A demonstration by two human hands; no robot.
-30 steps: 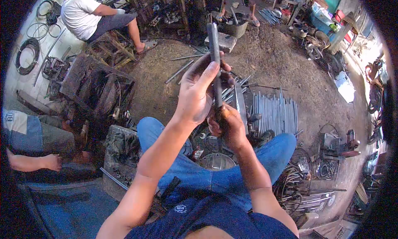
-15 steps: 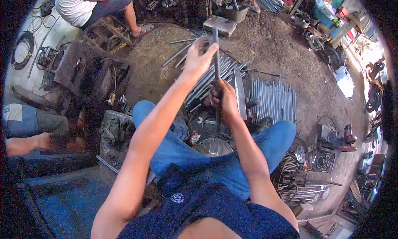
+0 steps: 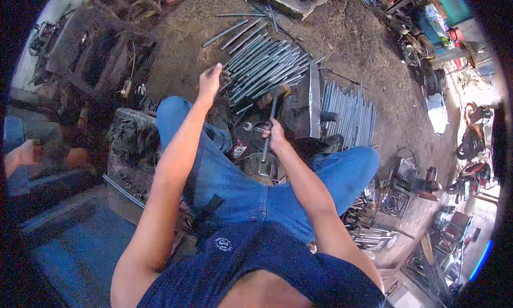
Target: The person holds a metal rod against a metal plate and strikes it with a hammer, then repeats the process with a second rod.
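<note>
My right hand (image 3: 276,136) is closed around a dark rod-like bar (image 3: 266,149) between my knees. The bar slants, its lower end over a round metal piece (image 3: 255,165) and its upper end by a brownish block I cannot make out clearly. My left hand (image 3: 209,84) is held out at the left edge of a pile of grey metal rods (image 3: 267,67). Its thumb points up and away from the fingers, which are partly hidden, and no object shows in it. A wrench (image 3: 248,127) lies left of the bar.
A flat metal bar (image 3: 314,99) stands between the pile and a row of rods (image 3: 350,115) on the right. A heavy block (image 3: 292,3) sits on the dirt floor farther out. Another person's hand (image 3: 24,154) is at the far left. Tools lie at right.
My left hand has come off the bar and moved left and down toward the rod pile. My right hand has lowered the bar. The view has tilted downward.
</note>
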